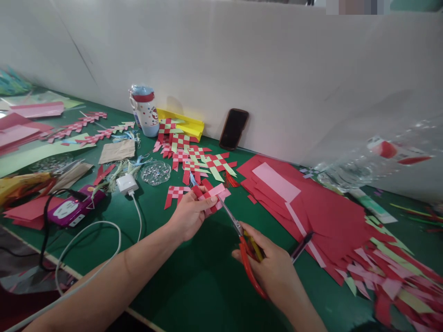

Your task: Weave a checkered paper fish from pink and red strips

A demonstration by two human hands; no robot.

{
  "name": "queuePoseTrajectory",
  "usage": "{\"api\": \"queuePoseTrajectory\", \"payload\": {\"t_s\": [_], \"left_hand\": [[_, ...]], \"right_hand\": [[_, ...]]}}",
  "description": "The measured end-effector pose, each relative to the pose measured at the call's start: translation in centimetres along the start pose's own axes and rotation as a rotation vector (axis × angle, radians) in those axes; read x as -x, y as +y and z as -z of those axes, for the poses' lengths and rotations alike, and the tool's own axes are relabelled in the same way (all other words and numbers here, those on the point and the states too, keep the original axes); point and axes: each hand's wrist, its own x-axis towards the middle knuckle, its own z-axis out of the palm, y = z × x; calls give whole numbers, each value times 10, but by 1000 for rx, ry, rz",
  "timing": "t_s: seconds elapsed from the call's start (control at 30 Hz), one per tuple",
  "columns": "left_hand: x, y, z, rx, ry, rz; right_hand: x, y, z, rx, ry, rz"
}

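Note:
Between the fingers and thumb of my left hand (191, 213) is a small piece of woven paper strips (218, 190), red and pink. My right hand (272, 263) is closed round a pair of scissors (246, 256) with red and yellow handles. The scissor tips meet the pink edge of the woven paper beside my left thumb; whether they are cutting cannot be made out. Just beyond lie several finished woven pieces (183, 145) in red, pink and pale green, one with a red tassel (231, 180).
Red paper sheets (332, 221) and loose strips (391, 281) cover the right side, near a clear plastic bottle (360, 161). A phone (234, 129) leans on the white wall. A flask (147, 110), a bead dish (155, 173), a white charger (127, 184) with cable and a purple power strip (76, 206) stand left.

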Motion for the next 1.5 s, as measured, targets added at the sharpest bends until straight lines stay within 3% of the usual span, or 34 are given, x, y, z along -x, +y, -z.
{"api": "queuePoseTrajectory", "payload": {"t_s": [0.4,0.9,1.1,1.27,1.5], "left_hand": [[-2,-3,2,15,-16,12],[-2,-2,1,12,58,30],[-2,0,4,-43,87,79],[2,1,1,-151,-15,162],[5,-4,6,-512,-183,190]], "right_hand": [[0,6,-1,59,25,39],[0,-1,8,57,-18,-34],[-5,26,21,321,144,-62],[-9,40,20,505,194,-28],[-7,46,16,591,216,52]]}}
